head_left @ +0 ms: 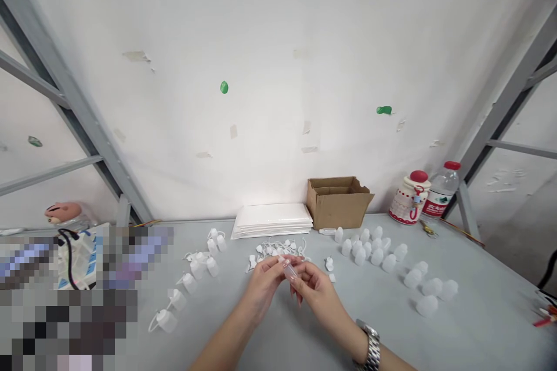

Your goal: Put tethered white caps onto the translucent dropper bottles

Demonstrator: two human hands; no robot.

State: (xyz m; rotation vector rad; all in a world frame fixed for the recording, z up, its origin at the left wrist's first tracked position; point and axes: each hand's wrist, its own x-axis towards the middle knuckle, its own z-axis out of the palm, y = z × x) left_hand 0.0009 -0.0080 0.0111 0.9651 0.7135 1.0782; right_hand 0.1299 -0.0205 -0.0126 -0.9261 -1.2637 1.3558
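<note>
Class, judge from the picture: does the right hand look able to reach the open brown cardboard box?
Probably yes: only a few low white plastic parts lie between the right hand and the box, though that hand is busy with a small translucent plastic piece.

“农夫山” on red bottle label (436,206)

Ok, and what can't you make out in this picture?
All in the head view:
- Full shape of the small translucent plastic piece: left hand and right hand partly cover it.
- Near side of the heap of white looped plastic pieces: behind the hands.
- Bottom of the open brown cardboard box: hidden by its front wall.
- Lower left: masked by blocky pixels.
- Thin coloured pieces, far right: blurred, cut off by the edge.
</note>
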